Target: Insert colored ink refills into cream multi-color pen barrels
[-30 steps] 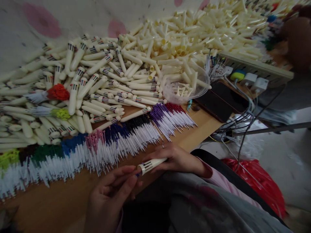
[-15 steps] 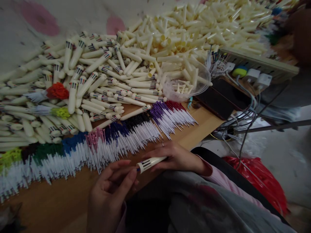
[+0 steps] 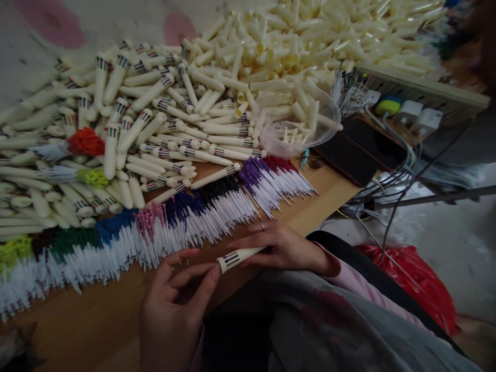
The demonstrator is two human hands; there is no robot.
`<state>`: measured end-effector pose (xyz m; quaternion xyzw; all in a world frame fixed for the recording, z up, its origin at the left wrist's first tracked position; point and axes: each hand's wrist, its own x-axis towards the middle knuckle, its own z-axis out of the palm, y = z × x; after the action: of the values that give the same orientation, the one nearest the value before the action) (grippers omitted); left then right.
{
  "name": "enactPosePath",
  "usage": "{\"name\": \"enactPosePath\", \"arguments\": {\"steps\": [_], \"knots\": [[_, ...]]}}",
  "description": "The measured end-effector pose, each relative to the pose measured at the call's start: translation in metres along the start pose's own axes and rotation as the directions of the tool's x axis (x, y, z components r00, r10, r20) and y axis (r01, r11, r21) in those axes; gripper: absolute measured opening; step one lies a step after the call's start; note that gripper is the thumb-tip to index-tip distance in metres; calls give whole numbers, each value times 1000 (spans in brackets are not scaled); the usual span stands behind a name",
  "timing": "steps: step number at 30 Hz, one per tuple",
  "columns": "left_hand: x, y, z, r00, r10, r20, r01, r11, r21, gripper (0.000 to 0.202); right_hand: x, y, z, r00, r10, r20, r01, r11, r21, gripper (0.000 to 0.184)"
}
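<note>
Left of the pen barrel (image 3: 239, 257), the left hand (image 3: 174, 310) is pinching its fingers (image 3: 207, 279) narrow at the striped end (anything between them is hidden). The barrel is lying lengthwise left-to-right over the desk (image 3: 96, 315) edge; the right hand (image 3: 281, 247) is gripping its right end.

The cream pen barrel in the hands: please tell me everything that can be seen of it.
The cream plastic pen barrel is a smooth round tube, with a band of short dark stripes near its left end. It lies almost level, a little tilted, above the near edge of the wooden table. The right hand grips its right part and hides that end. The fingertips of the left hand meet its striped end; whether they pinch something there cannot be told.
</note>
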<state>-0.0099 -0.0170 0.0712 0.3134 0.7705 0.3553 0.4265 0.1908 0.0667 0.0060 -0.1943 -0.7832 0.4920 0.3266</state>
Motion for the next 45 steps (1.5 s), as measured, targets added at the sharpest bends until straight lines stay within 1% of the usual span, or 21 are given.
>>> {"name": "enactPosePath", "arguments": {"steps": [2,4,9,12,14,15,17,19,22,24,26,28,31,33,35,36,37,38,40,43,45], "knots": [[0,5,4,999,-16,-49,17,1000,18,46,0,1,0,1000,-15,-9,15,1000,-8,34],[0,9,7,998,-38,-48,39,999,23,50,0,2,0,1000,-26,-1,26,1000,-8,33],[6,16,2,989,-128,76,130,991,-28,61,0,2,-1,1000,-18,18,18,1000,-10,33],[8,17,0,971,-203,125,215,973,-84,69,0,2,-1,1000,-13,14,13,1000,9,34],[8,14,2,973,-195,124,208,973,-101,70,0,2,-1,1000,-2,24,1,1000,13,34],[7,10,3,982,-161,96,170,980,-100,69,1,1,-1,1000,6,29,-7,1000,11,34],[5,1,7,999,-50,-3,50,996,-78,64,1,1,-1,999,29,30,-29,1000,2,34],[3,-9,10,991,86,-107,-88,996,-20,56,1,1,-1,998,53,28,-53,999,-5,35],[2,-22,12,938,299,-174,-284,953,108,33,-1,2,-1,997,75,33,-75,997,3,36],[1,-27,14,895,406,-186,-379,911,165,26,-2,3,-1,996,82,42,-82,997,10,38],[-1,-30,17,861,468,-202,-438,882,176,26,-3,3,-2,994,90,53,-91,996,8,39],[-2,-30,19,836,510,-201,-482,859,175,26,-3,3,-2,992,108,60,-108,994,-2,39],[1,-30,14,795,569,-209,-542,822,177,16,-2,0,-3,990,126,65,-126,992,-11,37],[9,-31,2,752,607,-256,-557,794,245,8,-2,-2,-3,989,134,68,-133,991,-21,37],[23,-32,-13,698,655,-290,-538,746,392,6,-2,-2,-3,986,153,62,-151,988,-36,37],[31,-32,-20,674,687,-271,-528,705,474,9,-2,-2,-3,985,162,56,-159,986,-43,36],[40,-32,-25,666,702,-252,-501,672,545,11,-3,-2,-3,985,167,49,-165,985,-48,35],[48,-32,-30,666,706,-243,-465,646,605,12,-3,-1,-3,984,171,44,-168,984,-51,35],[64,-30,-33,694,679,-241,-375,626,684,14,-4,-1,-3,985,168,46,-166,985,-45,35],[80,-26,-29,734,632,-247,-285,617,733,17,-3,0,-3,984,167,64,-166,986,-28,36],[85,-24,-25,747,615,-251,-257,617,744,18,-3,-1,-4,985,162,61,-160,987,-31,36]]}}
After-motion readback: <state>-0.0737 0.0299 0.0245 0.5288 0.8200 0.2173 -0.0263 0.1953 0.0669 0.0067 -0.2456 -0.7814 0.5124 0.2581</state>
